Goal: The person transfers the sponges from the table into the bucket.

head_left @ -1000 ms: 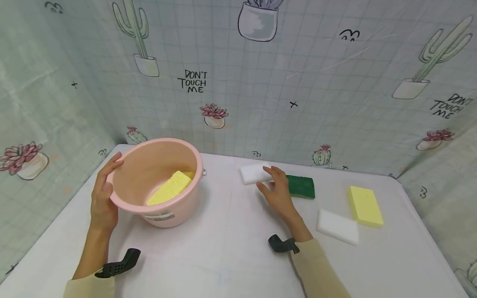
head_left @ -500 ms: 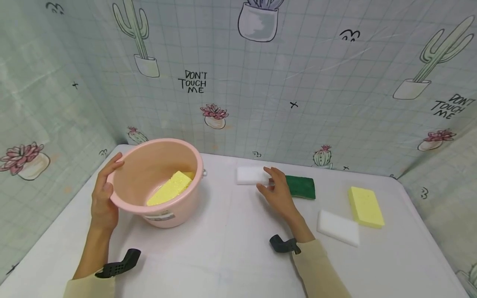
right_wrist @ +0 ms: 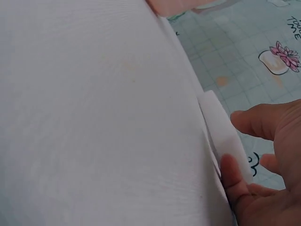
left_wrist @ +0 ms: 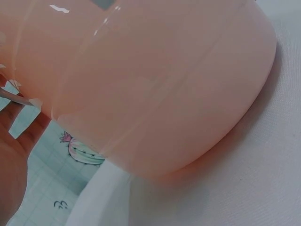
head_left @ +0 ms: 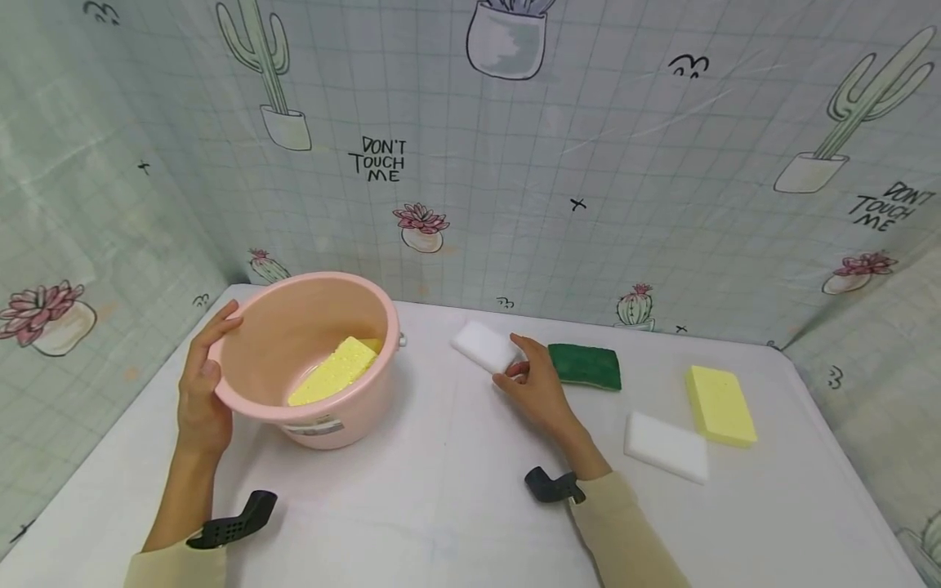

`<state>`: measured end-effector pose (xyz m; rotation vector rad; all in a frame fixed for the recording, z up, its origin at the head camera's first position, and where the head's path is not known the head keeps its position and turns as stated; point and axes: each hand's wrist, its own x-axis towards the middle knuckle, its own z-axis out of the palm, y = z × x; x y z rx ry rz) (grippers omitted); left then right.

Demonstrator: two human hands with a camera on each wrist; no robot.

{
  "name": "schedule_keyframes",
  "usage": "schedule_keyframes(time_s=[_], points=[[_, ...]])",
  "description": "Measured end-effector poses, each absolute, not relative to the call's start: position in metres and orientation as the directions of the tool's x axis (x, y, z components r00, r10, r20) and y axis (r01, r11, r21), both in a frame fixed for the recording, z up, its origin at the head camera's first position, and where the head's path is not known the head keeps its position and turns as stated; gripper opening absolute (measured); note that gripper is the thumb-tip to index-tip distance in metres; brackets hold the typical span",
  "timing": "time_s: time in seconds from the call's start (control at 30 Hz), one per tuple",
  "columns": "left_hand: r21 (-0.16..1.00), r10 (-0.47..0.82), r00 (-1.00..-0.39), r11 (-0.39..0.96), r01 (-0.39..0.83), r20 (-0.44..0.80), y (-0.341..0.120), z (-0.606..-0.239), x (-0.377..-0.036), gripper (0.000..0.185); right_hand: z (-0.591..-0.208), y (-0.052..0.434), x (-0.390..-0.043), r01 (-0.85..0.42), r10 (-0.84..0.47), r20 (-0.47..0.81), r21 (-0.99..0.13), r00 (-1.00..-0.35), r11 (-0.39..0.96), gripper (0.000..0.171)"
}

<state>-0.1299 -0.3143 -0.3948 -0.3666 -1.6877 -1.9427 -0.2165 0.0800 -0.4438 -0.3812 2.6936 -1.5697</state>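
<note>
Right hand (head_left: 535, 388) pinches a white sponge (head_left: 484, 346) — fingers curled on its end; left hand (head_left: 200, 384) grips the pink bucket (head_left: 312, 404) rim — worktop (head_left: 441, 506) beneath.

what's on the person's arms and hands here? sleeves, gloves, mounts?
Both hands are bare: no gloves on the left hand or the right hand. Each forearm has a pale beige long sleeve, left sleeve and right sleeve, ending short of the wrist. A black plastic mount sits at each wrist: left mount, with small perforations, and right mount. No cables visible.
</note>
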Motion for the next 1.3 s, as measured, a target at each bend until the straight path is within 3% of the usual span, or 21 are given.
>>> schedule_keyframes(time_s=[0.87, 1.3], points=[[0.818, -0.225, -0.813, -0.095, 0.567, 0.537, -0.314, -0.395, -0.131, 0.049, -0.458, 0.072, -0.221, -0.128, -0.073, 0.106, -0.851, -0.992, 0.509, 0.074], [0.835, -0.232, -0.825, -0.08, 0.545, 0.516, -0.315, -0.395, -0.13, 0.049, -0.458, 0.072, -0.222, -0.174, -0.067, 0.163, -0.835, -0.984, 0.522, 0.066]])
